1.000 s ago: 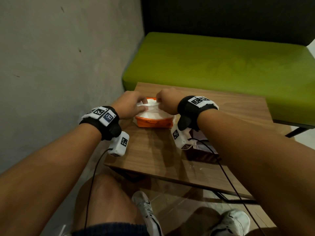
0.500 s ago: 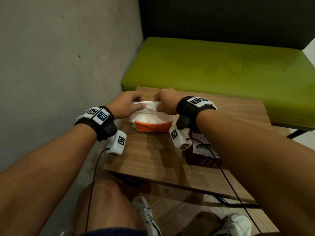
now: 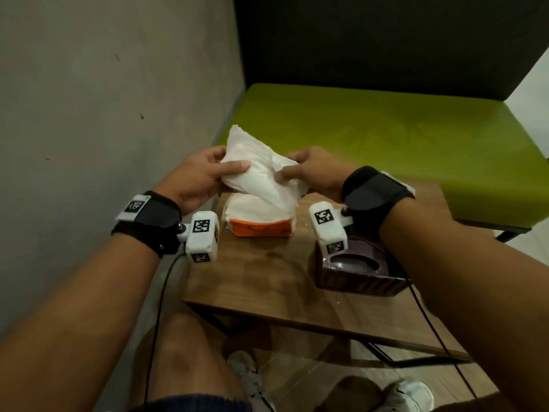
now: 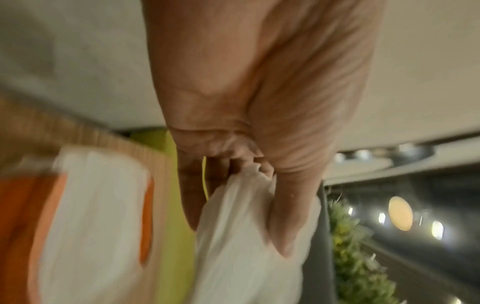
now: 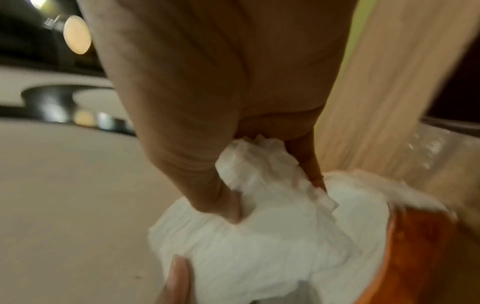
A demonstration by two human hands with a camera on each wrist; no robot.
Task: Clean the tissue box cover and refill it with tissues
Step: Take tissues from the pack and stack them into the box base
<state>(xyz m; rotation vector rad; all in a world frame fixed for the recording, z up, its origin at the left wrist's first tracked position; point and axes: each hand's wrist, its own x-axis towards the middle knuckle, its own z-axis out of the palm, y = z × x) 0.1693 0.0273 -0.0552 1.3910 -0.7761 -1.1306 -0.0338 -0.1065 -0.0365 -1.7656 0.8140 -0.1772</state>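
A thick wad of white tissues point(image 3: 258, 171) hangs in the air above the orange tissue pack point(image 3: 261, 228), which sits on the wooden table point(image 3: 267, 278) with more white tissues showing at its top. My left hand point(image 3: 205, 176) grips the wad's left end, thumb across the front point(image 4: 249, 226). My right hand point(image 3: 309, 171) pinches its right end point(image 5: 259, 226). The dark brown tissue box cover point(image 3: 356, 272) stands on the table under my right wrist, its oval slot facing up.
A green bench seat point(image 3: 371, 138) runs along the table's far side. A grey wall point(image 3: 104, 114) is close on the left. Cables hang from both wrist cameras. My knee and shoes show below the table's near edge.
Both hands have lifted a wad of tissues up out of the orange pack, from low over the pack to well above it. The head view has shifted, showing the cover.
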